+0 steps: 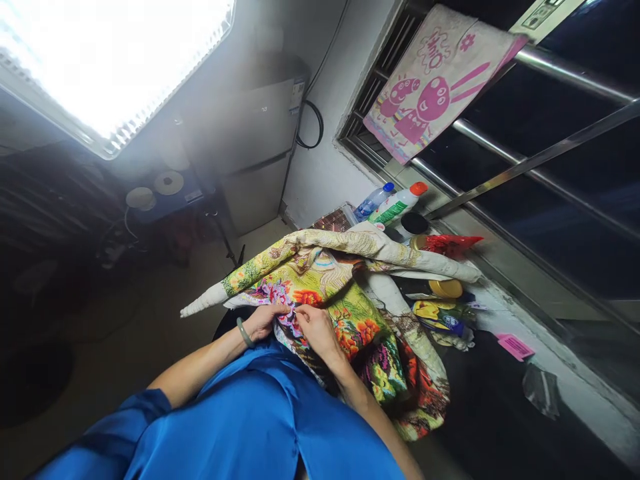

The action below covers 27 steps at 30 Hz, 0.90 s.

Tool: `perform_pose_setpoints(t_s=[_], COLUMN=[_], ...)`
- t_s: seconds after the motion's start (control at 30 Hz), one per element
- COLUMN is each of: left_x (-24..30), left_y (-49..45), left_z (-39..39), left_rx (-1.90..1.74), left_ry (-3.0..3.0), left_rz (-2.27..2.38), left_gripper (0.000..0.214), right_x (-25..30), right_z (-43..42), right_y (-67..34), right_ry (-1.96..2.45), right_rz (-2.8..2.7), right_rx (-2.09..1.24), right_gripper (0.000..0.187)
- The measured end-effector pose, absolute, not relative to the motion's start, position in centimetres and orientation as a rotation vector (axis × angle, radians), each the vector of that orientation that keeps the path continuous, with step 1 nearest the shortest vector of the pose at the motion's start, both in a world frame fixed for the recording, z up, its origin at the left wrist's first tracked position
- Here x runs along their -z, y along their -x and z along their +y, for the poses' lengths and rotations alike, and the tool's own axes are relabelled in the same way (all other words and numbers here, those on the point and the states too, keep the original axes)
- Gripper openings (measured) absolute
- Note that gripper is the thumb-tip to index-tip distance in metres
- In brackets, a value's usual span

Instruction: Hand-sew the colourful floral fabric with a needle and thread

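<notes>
Across my lap lies a large cross-stitch cloth (345, 307) with bright flowers on a yellow-green ground. Its far edge is rolled into a long pale bundle (340, 241). My left hand (265, 321), with a green bangle (245, 332) at the wrist, is closed on the near left part of the cloth, thumb on top. Just to its right, my right hand (317, 330) makes a pinch close over the purple flowers. Whatever sits between those fingertips is too small to make out. The fingertips of both hands nearly meet.
Beyond the cloth stand a red-capped bottle (400, 203), a blue-capped bottle (373, 200) and a gold-lidded jar (445, 289). A red packet (453, 245) and a pink card (516, 347) lie by the window ledge. A bright lamp (110, 60) hangs at upper left, before a fridge (260, 143).
</notes>
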<state>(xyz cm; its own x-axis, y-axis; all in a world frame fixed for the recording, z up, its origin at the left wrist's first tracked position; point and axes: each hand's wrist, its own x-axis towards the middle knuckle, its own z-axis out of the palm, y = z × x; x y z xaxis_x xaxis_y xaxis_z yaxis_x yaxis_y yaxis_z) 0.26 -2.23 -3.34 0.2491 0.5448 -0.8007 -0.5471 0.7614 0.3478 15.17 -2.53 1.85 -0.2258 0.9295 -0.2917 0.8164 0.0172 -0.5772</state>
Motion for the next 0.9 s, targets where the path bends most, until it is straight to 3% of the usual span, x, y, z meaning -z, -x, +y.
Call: perform_pose_setpoints(t_s=[0.47, 0.9], left_x=[3.5, 3.6], left_y=[-0.3, -0.2], left_z=[-2.0, -2.1], left_rx=[-0.677, -0.684], left_ry=[0.010, -0.007], left_rz=[1.053, 0.988], left_gripper=[0.014, 0.012], right_x=[1.1, 1.2], right_z=[-2.3, -2.5], right_y=[-16.6, -15.7], right_ry=[1.637, 1.656], right_rz=[-1.608, -1.490], right_rx=[-1.300, -1.291], right_gripper=[0.022, 0.016])
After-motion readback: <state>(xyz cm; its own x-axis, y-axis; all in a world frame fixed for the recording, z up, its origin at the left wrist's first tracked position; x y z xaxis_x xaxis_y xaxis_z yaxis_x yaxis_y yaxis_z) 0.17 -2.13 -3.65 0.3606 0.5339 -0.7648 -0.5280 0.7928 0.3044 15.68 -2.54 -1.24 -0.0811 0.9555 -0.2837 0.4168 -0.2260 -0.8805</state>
